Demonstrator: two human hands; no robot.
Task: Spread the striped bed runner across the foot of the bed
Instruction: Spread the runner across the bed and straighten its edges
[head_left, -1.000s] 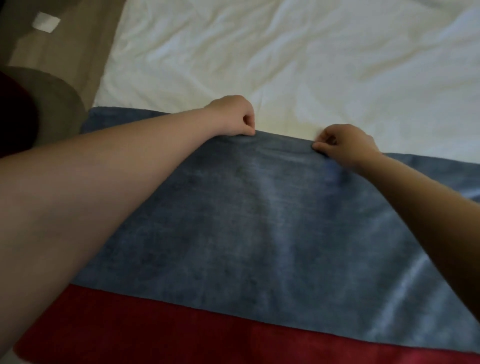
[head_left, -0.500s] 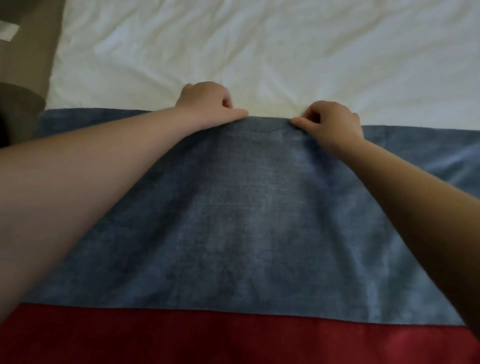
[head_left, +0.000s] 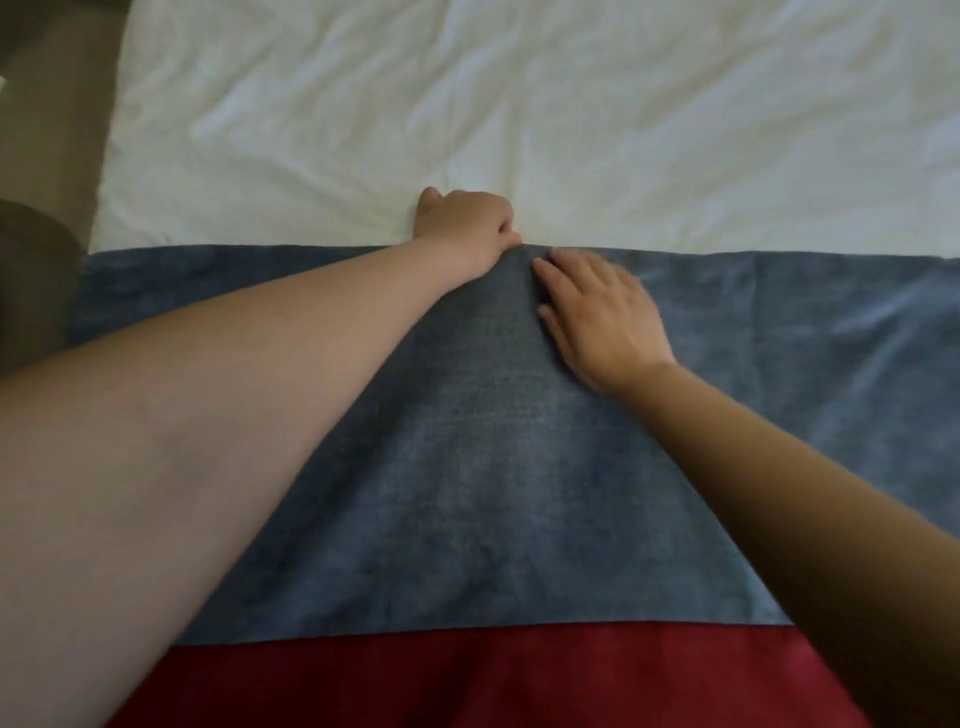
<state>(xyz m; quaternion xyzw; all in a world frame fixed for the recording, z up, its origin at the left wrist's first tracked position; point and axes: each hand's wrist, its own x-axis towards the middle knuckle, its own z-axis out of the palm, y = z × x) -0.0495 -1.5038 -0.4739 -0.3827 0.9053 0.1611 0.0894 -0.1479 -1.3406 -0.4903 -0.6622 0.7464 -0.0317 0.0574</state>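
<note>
One thing is different from half a second back: the right hand has dropped its pinch on the far edge of the runner. It now lies flat on the blue stripe, fingers straight and holding nothing, a bit blurred. The left hand hasn't budged. Its fingers are curled and it pinches that far edge right where it meets the white sheet.

My read is that the placing is basically done and this is the smoothing stage, with the left hand anchoring the edge and the right about to sweep.

The runner lies across the bed, blue stripe on the far side and red stripe nearest the camera. Its far edge runs pretty straight from side to side.

Edges and room:
- The left end sits about level with the bed's left side, with floor just past it.
- The right end runs out of view, so I can't tell how it hangs.
- There are soft wrinkles in the blue stripe off to the right, and that whole stretch is open for the flat hand.
- The left forearm lies over the left half, so that side has less room.
</note>
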